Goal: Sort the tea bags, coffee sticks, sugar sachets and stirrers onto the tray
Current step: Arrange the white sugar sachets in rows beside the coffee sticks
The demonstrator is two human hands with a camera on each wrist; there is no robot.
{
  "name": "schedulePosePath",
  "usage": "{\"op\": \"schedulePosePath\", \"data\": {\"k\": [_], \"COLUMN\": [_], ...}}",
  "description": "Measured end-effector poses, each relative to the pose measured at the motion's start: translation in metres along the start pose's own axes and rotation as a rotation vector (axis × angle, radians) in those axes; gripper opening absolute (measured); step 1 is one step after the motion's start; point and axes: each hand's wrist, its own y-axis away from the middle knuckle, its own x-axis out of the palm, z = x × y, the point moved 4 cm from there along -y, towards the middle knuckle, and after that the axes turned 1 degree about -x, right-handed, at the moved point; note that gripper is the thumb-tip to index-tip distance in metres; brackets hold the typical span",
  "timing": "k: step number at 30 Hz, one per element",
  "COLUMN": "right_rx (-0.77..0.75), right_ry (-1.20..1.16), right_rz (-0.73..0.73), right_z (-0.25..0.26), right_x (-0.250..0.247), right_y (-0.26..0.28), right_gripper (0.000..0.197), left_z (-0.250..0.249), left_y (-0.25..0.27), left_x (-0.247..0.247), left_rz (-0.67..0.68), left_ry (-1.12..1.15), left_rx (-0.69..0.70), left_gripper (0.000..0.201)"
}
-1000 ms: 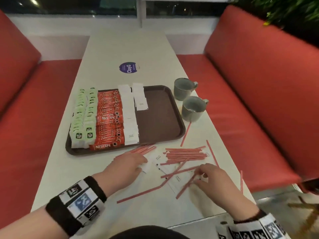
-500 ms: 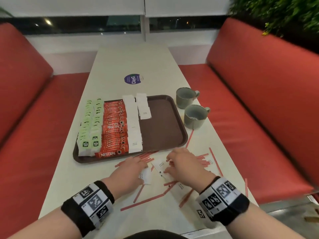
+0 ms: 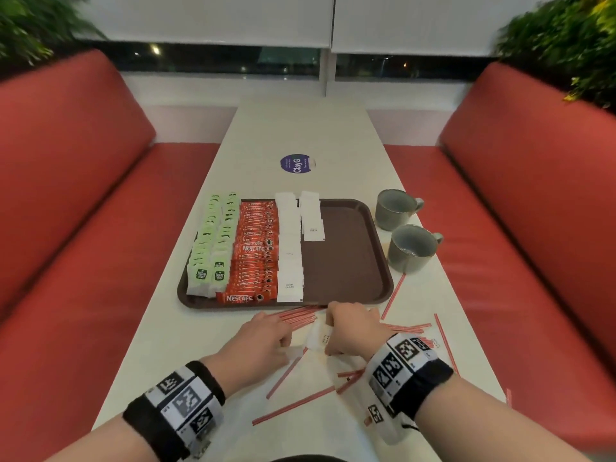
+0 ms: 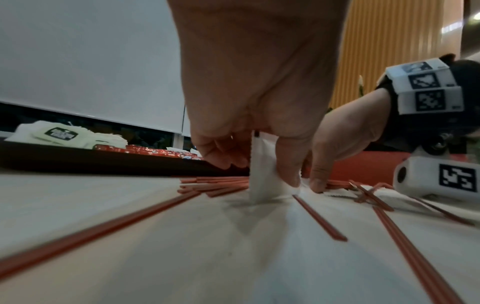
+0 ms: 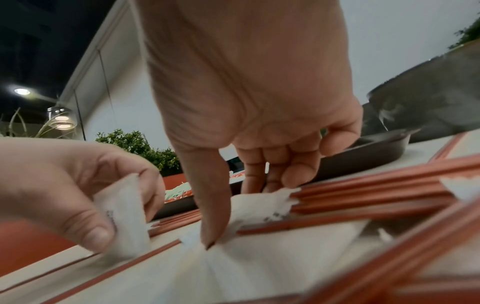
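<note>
The brown tray (image 3: 346,261) holds rows of green tea bags (image 3: 213,248), red coffee sticks (image 3: 256,251) and white sugar sachets (image 3: 289,248). Just in front of it, red stirrers (image 3: 300,316) and loose sachets lie on the table. My left hand (image 3: 286,343) pinches a white sugar sachet (image 4: 262,174) that stands on its edge on the tabletop. My right hand (image 3: 328,331), close beside it, pinches another sugar sachet (image 5: 259,205) between thumb and fingers; this one lies partly over the stirrers (image 5: 376,191).
Two grey mugs (image 3: 395,210) (image 3: 411,248) stand right of the tray. More stirrers (image 3: 443,338) are scattered toward the table's right edge and near my wrists. A round blue sticker (image 3: 295,164) is on the far tabletop. Red benches flank the table.
My right hand moved left from the scattered stirrers to a sachet beside my left hand. My left hand took up a sachet. The head view tilted upward.
</note>
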Motion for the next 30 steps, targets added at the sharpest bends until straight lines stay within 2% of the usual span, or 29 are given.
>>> {"op": "schedulePosePath", "data": {"k": [2, 6, 10, 13, 15, 18, 22, 25, 30], "right_rx": [-0.009, -0.049, -0.096, -0.136, -0.158, -0.184, -0.222, -0.257, -0.220], "right_ry": [-0.119, -0.365, -0.690, -0.890, -0.956, -1.010, -1.041, -1.061, -1.068], "right_rz": [0.025, 0.059, 0.069, 0.050, 0.042, 0.059, 0.071, 0.056, -0.025], "right_z": [0.000, -0.003, -0.008, -0.010, -0.008, 0.001, 0.017, 0.026, 0.021], "right_x": [0.001, -0.002, -0.015, -0.023, -0.028, -0.033, -0.030, -0.028, -0.028], "right_y": [-0.001, -0.001, 0.002, 0.004, 0.007, 0.010, 0.017, 0.022, 0.025], "right_gripper": [0.025, 0.022, 0.017, 0.011, 0.009, 0.011, 0.013, 0.015, 0.016], "left_z": [0.005, 0.012, 0.013, 0.016, 0.014, 0.005, -0.010, -0.013, -0.011], "left_y": [0.002, 0.011, 0.019, 0.018, 0.017, 0.015, 0.011, 0.008, 0.012], "left_x": [-0.002, -0.011, -0.013, -0.011, -0.011, -0.012, -0.013, -0.012, -0.011], "left_rz": [0.008, 0.039, 0.105, 0.082, 0.081, 0.112, 0.147, 0.150, 0.161], "left_ry": [0.095, 0.423, 1.142, 1.467, 1.559, 1.637, 1.643, 1.616, 1.633], "left_rx": [-0.019, -0.145, -0.342, -0.410, -0.418, -0.362, -0.258, -0.274, -0.271], "left_gripper": [0.023, 0.017, 0.016, 0.029, 0.042, 0.047, 0.042, 0.028, 0.029]}}
